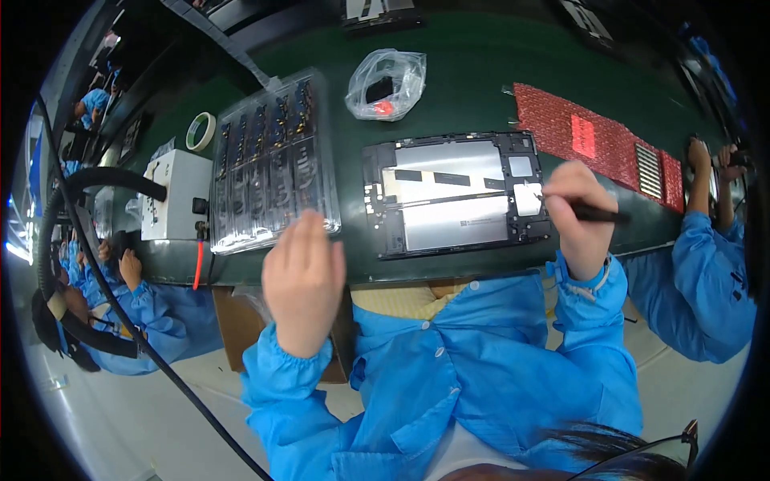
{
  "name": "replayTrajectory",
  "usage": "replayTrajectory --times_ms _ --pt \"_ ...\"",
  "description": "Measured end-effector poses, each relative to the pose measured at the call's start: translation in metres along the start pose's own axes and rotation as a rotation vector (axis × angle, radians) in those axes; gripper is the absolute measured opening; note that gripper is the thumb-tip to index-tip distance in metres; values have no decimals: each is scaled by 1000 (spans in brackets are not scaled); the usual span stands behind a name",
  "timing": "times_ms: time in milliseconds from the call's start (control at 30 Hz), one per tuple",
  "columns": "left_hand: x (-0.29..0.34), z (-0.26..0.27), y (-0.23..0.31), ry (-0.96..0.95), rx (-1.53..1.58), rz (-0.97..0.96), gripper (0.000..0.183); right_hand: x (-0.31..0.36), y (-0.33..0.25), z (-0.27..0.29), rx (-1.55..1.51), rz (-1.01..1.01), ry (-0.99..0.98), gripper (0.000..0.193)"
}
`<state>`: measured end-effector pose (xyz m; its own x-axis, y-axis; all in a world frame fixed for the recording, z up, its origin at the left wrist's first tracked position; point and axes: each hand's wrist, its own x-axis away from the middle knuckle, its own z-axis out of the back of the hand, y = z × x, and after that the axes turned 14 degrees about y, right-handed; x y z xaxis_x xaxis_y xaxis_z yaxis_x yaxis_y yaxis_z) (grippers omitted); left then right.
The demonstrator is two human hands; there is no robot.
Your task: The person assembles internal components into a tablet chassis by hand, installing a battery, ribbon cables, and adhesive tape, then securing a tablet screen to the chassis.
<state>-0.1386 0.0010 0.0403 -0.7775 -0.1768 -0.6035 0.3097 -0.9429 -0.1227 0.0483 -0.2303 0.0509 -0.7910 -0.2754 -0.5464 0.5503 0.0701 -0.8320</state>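
An opened tablet-like device (453,198) lies flat on the green bench in front of me, its black frame around silver panels with dark strips across them. My right hand (579,207) is closed on slim black tweezers (600,214), whose back end sticks out to the right. Their tip is by a white patch (527,200) on the device's right part; whether it touches cannot be made out. My left hand (305,276) is held out with fingers stretched and nothing visible in it, at the near right corner of a clear plastic tray (327,180) holding rows of small dark parts.
Left of the tray stand a white box (178,195) with a thick black hose and a tape roll (200,131). A clear plastic bag (403,84) lies farther back. Red bubble wrap (553,120) stretches toward a co-worker's arms (700,240) at right. Another person sits at left.
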Motion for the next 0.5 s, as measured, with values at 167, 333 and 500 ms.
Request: replayTrajectory --times_ms 167,333,500 --pt "-75 -75 48 137 641 -204 24 -33 -1 -11 -102 -173 -82 10" --pt "-102 -103 63 -144 535 -127 19 -56 13 -14 379 124 -150 16" --pt "-96 -114 63 -14 719 -24 20 -54 41 -30 664 286 -240 14"
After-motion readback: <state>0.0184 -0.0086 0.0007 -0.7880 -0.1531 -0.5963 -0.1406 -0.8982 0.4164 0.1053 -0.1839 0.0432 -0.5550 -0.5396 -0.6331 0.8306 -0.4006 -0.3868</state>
